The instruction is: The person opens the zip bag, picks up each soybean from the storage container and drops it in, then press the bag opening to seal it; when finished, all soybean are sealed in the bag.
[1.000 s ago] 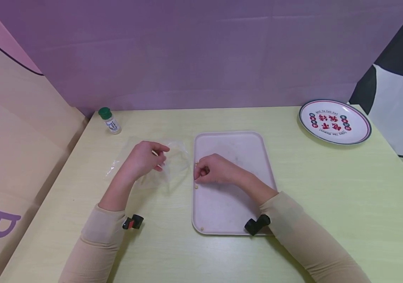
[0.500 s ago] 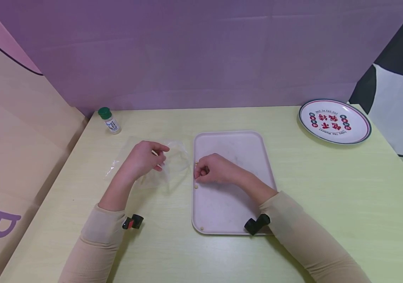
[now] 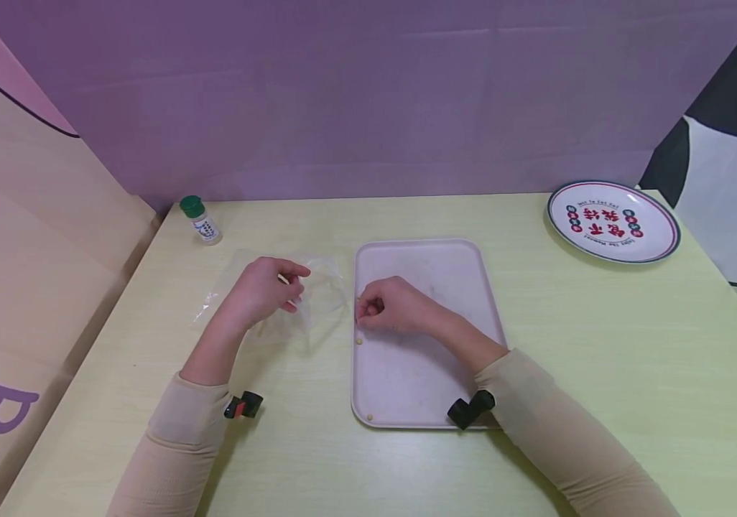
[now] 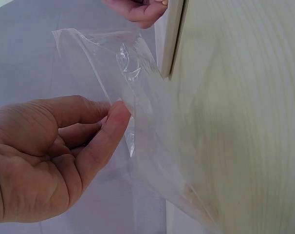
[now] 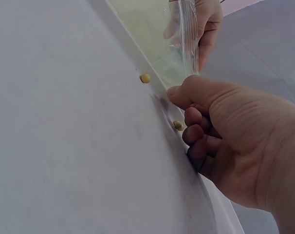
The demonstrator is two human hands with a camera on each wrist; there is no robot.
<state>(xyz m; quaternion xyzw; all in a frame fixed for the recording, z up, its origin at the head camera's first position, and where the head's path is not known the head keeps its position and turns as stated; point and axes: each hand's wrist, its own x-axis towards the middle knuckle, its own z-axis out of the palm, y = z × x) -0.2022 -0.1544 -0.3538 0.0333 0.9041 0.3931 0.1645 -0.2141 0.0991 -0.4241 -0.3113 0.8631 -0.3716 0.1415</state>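
In the left wrist view my left hand (image 4: 45, 156) pinches the edge of a clear plastic zip bag (image 4: 155, 126) between thumb and finger. Blurred tan shapes show at the bag's lower end. The bag lies left of a pale tray (image 3: 420, 388). My right hand (image 3: 397, 305) is at the tray's left rim with its fingers curled and thumb forward. Whether its fingertips hold anything is hidden. One small yellow bean (image 5: 178, 125) is right beside those fingers, and another bean (image 5: 145, 78) lies along the rim. A third bean (image 3: 370, 417) sits in the tray's near left corner.
A small bottle (image 3: 203, 222) with a green cap stands at the back left of the table (image 3: 317, 467). At the back right is an oval white plate (image 3: 613, 248) with red lettering. A purple backdrop (image 3: 368, 100) rises behind the table's far edge.
My right hand has shifted slightly toward the far end of the tray, and the bean beyond it is now mostly hidden in the head view. The left hand and bag have stayed put.
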